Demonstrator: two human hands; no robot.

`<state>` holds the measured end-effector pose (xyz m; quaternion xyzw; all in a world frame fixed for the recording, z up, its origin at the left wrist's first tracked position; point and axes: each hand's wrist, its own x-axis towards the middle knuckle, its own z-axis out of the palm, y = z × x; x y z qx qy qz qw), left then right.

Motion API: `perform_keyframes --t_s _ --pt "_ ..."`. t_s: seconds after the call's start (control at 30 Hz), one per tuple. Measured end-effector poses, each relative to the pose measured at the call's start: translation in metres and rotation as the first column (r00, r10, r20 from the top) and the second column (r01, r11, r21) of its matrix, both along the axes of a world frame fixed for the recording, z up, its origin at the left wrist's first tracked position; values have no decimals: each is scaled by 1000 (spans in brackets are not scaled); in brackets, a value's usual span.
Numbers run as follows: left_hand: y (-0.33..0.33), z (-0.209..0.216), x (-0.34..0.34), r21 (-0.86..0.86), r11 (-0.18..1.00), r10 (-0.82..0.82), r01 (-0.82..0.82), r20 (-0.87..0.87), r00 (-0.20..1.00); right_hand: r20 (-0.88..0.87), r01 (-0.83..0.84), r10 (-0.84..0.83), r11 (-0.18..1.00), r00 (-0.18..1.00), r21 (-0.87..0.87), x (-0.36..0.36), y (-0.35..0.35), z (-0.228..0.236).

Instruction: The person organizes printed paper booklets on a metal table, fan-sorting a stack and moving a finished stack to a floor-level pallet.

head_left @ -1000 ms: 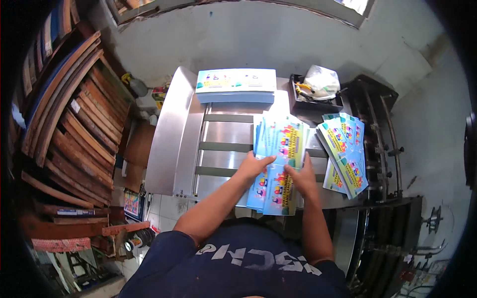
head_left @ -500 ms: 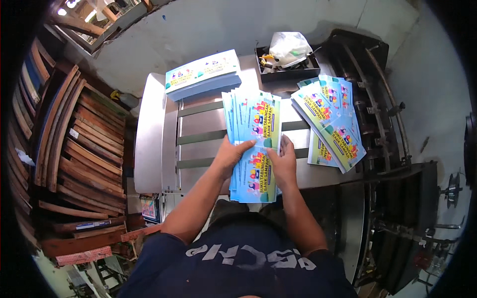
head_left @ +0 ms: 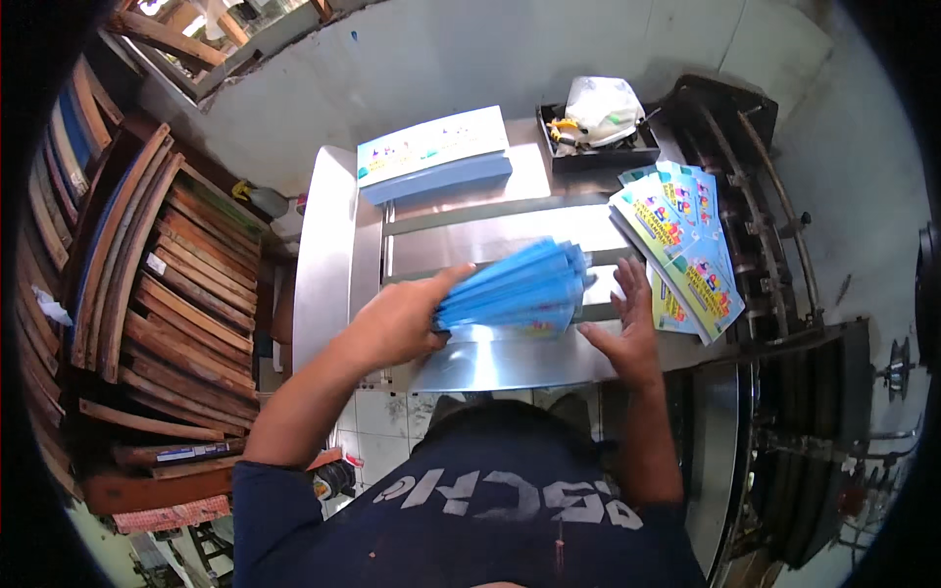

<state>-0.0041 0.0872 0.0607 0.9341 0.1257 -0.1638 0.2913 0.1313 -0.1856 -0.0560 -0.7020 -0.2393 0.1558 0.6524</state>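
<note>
The flat blue sheet stack (head_left: 515, 291) now stands on edge — right hand (head_left: 624, 328) off it.

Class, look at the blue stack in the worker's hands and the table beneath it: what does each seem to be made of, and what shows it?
Blue stack: thin printed card or paper, probably; the sheets fan out at the edges. Table: bare metal, likely steel; grey and shiny with reflected glare.

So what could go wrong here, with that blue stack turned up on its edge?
The left hand alone grips the fanned blue stack; the right hand is open beside it, so sheets might slip and scatter across the metal table. The other fanned pile overhangs the machine frame at the right and could slide off if bumped.
</note>
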Motion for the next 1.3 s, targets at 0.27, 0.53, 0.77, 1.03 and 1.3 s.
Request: perform_keyframes --t_s 0.27,0.53,0.77,1.03,1.3 --pt "13 -57 -26 345 925 -228 160 165 960 577 79 526 693 624 -717 -41 51 69" --pt "9 -41 -46 262 932 -292 249 142 946 460 19 684 548 566 -836 -44 62 76" --pt "7 -61 -39 206 960 -211 189 90 973 495 67 687 548 532 -833 -41 61 58" --pt "84 -34 -89 -127 992 -22 5 -131 991 266 -107 715 431 646 -896 -37 38 63" --pt "54 -174 -144 -997 68 702 -37 21 712 -333 -200 274 950 902 240 -41 31 -32"
